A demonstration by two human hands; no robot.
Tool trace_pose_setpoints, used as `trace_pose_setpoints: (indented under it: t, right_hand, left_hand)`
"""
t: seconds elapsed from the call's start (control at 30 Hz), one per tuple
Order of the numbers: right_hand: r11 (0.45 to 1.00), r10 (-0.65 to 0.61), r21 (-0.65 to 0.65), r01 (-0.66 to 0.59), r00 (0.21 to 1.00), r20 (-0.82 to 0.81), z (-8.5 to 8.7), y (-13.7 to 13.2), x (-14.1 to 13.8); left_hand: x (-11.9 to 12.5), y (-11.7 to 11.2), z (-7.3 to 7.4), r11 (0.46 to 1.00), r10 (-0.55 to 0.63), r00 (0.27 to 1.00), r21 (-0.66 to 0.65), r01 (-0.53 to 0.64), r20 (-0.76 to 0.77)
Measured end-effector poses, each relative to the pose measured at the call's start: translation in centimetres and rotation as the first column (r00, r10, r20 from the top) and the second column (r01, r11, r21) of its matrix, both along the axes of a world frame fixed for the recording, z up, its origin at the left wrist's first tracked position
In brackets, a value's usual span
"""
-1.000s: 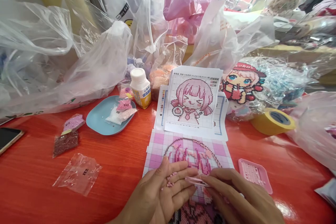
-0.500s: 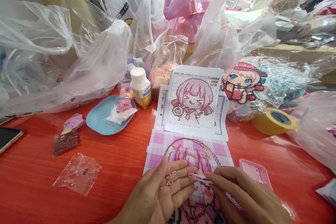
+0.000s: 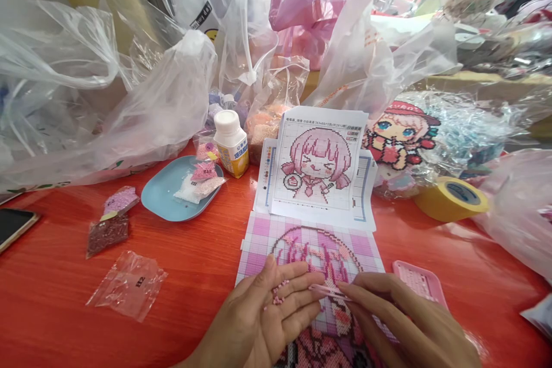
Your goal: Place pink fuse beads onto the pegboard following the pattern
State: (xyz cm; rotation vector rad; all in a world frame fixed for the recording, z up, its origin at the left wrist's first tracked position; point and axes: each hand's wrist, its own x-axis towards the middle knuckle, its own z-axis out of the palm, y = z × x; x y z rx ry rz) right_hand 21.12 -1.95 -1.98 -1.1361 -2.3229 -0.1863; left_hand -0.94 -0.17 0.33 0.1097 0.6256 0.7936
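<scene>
My left hand lies palm up with fingers stretched out, and several tiny pink beads rest on it near the base of the fingers. My right hand pinches pale pink tweezers, whose tips reach the fingertips of my left hand. Whether the tips hold a bead is too small to tell. Beneath both hands lies a pegboard with a partly covered bead picture in pink and dark brown. Behind it leans a printed pattern sheet showing a pink-haired figure.
Left of the sheet are a blue plate with bead bags, a white bottle, an H2 bag and a phone. To the right, a pink bead tray and yellow tape. Plastic bags crowd the back.
Almost nothing differs. Both hands and the tweezers keep nearly the same place, and the view has shifted very slightly.
</scene>
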Motion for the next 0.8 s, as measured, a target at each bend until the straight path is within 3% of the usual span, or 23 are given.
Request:
trace_pose_setpoints:
  t: [0.33, 0.53, 0.8]
  right_hand:
    - [0.999, -0.039, 0.025, 0.040, 0.999, -0.036, 0.6, 0.1, 0.0]
    - [0.989, -0.130, 0.060, 0.136, 0.987, -0.092, 1.1, 0.5, 0.0]
    - [0.995, -0.098, 0.018, 0.100, 0.991, -0.090, 0.8, 0.1, -0.1]
  left_hand:
    - [-0.1, 0.1, 0.2, 1.000, -0.004, 1.000, 0.000, 0.004, -0.010]
    - [-0.3, 1.1, 1.4, 0.998, 0.060, 0.993, -0.001, -0.060, -0.101]
    - [-0.4, 1.1, 1.4, 0.998, 0.047, 0.995, -0.031, -0.050, -0.085]
